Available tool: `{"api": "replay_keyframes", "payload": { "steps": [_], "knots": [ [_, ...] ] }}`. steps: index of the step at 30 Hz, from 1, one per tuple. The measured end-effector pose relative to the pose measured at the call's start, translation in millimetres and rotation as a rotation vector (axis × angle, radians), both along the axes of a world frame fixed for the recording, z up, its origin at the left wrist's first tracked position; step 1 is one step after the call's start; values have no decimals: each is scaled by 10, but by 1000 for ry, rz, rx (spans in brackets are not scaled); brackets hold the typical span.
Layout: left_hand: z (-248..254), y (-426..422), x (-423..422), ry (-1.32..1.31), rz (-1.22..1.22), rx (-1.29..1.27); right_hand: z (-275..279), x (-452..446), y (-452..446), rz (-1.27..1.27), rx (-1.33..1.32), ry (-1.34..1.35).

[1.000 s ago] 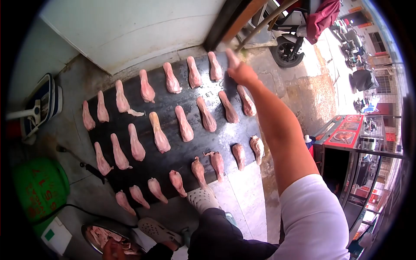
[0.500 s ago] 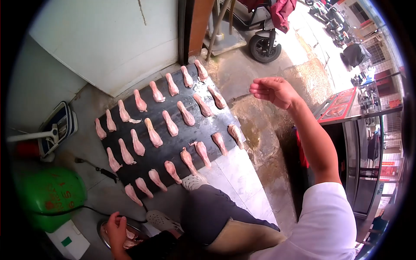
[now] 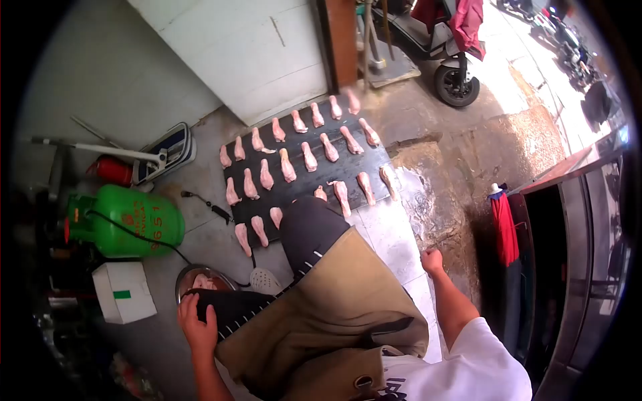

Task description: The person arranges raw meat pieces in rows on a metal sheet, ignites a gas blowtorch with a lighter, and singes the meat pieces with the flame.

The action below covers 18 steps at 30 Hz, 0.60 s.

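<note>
My left hand (image 3: 197,322) rests on my dark-clad leg, fingers apart, with nothing visible in it. Just beyond it stands a round metal bowl (image 3: 180,279) holding pale pieces of raw meat (image 3: 202,283). Out to my right, above the floor, my right hand (image 3: 433,260) is curled into a fist, and no object shows in it. Raw chicken drumsticks (image 3: 309,158) lie in three rows on a black board (image 3: 304,184) on the floor. My knee and tan apron (image 3: 321,301) hide part of the nearest row.
A green gas cylinder (image 3: 157,220) with a black hose and a white box (image 3: 124,292) stand at left. A black torch-like nozzle (image 3: 208,206) lies beside the board. Behind are a wall (image 3: 247,53) and a scooter (image 3: 456,83). A red cloth-like item (image 3: 505,227) hangs at right.
My right hand has dropped from beyond the board's right side toward my body, its fingers now curled. My left hand has moved onto my leg. The view has shifted and shows more apron.
</note>
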<state>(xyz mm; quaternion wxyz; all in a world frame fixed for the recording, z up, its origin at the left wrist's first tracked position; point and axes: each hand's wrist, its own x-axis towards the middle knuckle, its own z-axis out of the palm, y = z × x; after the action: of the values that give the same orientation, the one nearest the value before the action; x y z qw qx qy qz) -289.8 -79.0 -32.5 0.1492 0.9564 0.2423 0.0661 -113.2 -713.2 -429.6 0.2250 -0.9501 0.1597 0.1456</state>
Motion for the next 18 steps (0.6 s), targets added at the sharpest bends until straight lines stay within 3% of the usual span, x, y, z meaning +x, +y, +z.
{"api": "replay_keyframes", "payload": {
  "steps": [1,3,5,7,9,11,12,15,16,17,18],
  "knots": [
    [216,-172,-203,-29,34,138,16,-142,169,5,41,3],
    [146,-393,-559,-211,163,-39,-230,-248,176,214,15,102],
    [-65,-625,-793,-402,364,-340,-141,7,55,528,-95,46],
    [-494,-558,-1216,-357,477,-526,-306,386,-289,435,181,-67],
    [-1091,-422,-1632,-210,506,-591,-171,964,-638,383,189,-1],
    [-1784,-243,-1974,-76,445,-579,1247,1166,-309,-94,654,37],
    [-2117,-164,-2063,-22,383,-536,1685,1251,-252,-236,789,25],
    [-2803,-113,-2073,112,379,-585,2271,1089,-534,-421,1100,114],
    [-2931,-37,-1828,149,530,-801,2278,947,-721,-457,1103,246],
    [-3182,88,-1574,174,674,-1014,2334,846,-1096,-358,745,708],
    [-3609,323,-1337,238,255,-573,2170,786,-1220,-373,656,693]
  ]
}}
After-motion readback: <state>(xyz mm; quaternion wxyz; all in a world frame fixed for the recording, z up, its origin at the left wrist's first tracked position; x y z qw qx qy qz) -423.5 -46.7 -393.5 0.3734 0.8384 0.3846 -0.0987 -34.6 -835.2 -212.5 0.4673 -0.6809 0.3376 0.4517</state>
